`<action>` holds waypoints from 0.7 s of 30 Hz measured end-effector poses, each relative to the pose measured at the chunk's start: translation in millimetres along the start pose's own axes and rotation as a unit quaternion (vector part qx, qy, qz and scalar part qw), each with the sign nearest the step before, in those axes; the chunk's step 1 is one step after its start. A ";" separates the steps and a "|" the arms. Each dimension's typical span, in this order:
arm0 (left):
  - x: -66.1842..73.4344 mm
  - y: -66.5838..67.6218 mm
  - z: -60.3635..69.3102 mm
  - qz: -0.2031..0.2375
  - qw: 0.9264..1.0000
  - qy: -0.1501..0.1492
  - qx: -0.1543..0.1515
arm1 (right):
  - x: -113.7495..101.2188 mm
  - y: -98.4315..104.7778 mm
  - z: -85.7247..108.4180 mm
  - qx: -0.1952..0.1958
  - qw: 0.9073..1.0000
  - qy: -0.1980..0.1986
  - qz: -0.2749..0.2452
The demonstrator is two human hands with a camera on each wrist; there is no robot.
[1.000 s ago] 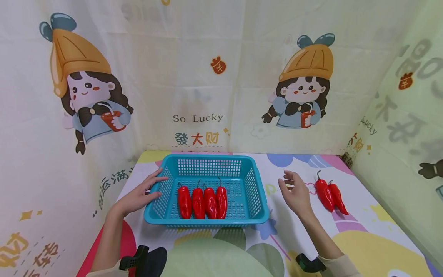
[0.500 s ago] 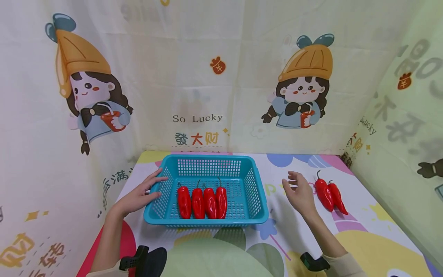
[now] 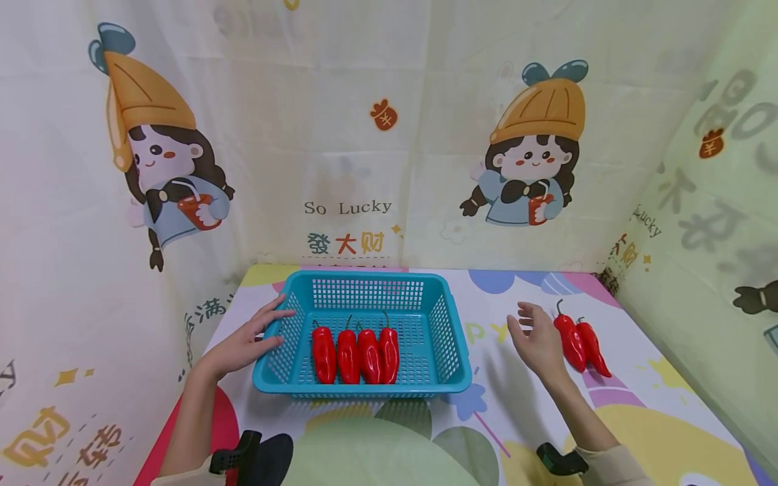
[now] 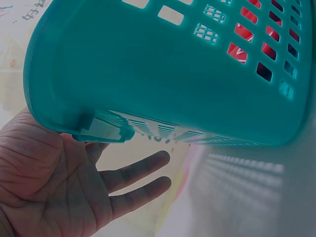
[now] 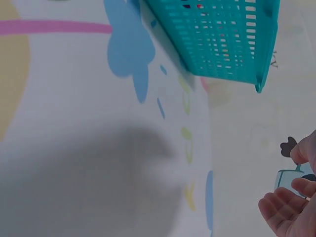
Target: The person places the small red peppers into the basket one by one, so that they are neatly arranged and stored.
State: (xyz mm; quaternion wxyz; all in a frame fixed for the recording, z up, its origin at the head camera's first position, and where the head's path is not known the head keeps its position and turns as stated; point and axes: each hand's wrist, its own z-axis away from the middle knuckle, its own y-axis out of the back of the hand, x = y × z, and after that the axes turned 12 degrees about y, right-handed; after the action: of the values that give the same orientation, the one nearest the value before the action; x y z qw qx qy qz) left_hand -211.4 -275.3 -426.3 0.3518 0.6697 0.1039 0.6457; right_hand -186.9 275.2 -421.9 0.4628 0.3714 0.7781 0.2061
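A blue-green plastic basket (image 3: 365,389) stands on the table, with several red chili peppers (image 3: 348,358) side by side inside. My left hand (image 3: 243,346) rests on the basket's left rim, thumb and forefinger lying over the edge. In the left wrist view, two straight fingers (image 4: 140,170) of that hand stick out below the rim; its thumb is hidden. Right of the basket, my right hand (image 3: 539,344) hovers over the table with loosely bent fingers and holds nothing. Just beyond it lie two more red chili peppers (image 3: 569,341) (image 3: 592,347), close together.
A patterned cloth (image 3: 425,432) covers the table. Printed curtains hang behind the table (image 3: 437,135) and along its left and right sides. Dark devices are strapped to both wrists.
My right hand has moved to the right, away from the basket and closer to the two peppers on the table. My left hand and the basket have stayed in place.
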 end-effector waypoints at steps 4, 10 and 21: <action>1.2 0.0 0.4 -0.002 1.000 0.004 0.002 | 3.9 2.6 -0.6 0.012 1.000 0.003 0.004; 2.0 -0.5 0.1 -0.002 1.000 0.007 0.002 | 11.3 6.9 0.3 0.019 1.000 0.007 0.007; 1.2 -1.0 -0.3 -0.005 1.000 0.006 0.004 | 23.8 17.3 2.2 0.014 1.000 -0.009 0.024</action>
State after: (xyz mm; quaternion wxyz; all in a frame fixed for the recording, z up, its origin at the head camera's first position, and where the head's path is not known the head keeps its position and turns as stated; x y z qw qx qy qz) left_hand -211.2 -273.8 -425.9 0.3519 0.6669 0.1119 0.6472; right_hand -185.3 304.5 -425.1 0.4597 0.3984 0.7672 0.2033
